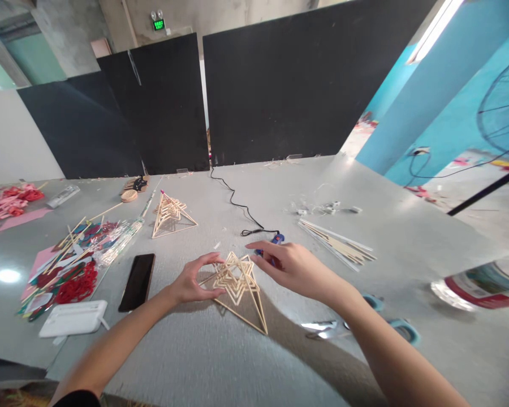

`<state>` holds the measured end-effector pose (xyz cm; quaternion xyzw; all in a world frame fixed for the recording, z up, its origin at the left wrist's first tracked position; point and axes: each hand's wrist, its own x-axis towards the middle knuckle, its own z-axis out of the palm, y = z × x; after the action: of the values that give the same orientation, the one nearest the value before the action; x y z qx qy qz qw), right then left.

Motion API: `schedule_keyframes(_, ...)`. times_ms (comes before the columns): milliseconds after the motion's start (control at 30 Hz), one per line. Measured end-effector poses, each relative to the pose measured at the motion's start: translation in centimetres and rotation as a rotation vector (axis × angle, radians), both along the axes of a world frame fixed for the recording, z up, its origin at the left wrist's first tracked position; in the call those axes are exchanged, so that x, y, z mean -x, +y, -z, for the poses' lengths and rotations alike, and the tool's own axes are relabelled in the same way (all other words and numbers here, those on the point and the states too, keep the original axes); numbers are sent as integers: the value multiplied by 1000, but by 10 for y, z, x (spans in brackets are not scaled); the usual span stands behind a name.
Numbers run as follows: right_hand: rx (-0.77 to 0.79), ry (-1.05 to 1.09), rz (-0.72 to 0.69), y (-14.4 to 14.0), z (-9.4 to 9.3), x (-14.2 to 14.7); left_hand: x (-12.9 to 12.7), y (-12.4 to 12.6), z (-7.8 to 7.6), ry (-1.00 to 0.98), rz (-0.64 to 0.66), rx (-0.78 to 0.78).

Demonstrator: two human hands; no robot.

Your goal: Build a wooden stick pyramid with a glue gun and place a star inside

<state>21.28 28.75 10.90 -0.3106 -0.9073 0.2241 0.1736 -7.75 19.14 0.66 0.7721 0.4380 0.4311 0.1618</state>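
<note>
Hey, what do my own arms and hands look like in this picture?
Your left hand and right hand are bare, with no gloves, watches or bracelets visible. The left arm shows a black sleeve at the bottom edge; the right arm shows no sleeve.

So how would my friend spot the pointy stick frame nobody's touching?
Find the grey table and look toward the tall black panels behind it. In front of them, left of the thin black cord, sits a pointy frame of pale sticks. Its pinkish-red tip sets it apart, while the other frame is between the left hand and right hand.
</note>
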Motion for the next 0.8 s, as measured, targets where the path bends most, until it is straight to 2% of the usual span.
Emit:
schedule_keyframes(600, -16, 24, -13, -1, -3, 1, 0, 0, 0, 24, -8, 3)
schedule_keyframes(700, -29, 139, -44, -10, -15, -2, 0, -1, -2, 34, -10, -3)
schedule_keyframes(800, -86, 354, -141, -29, -30, -15, 0, -1, -1, 45, -14, -4)
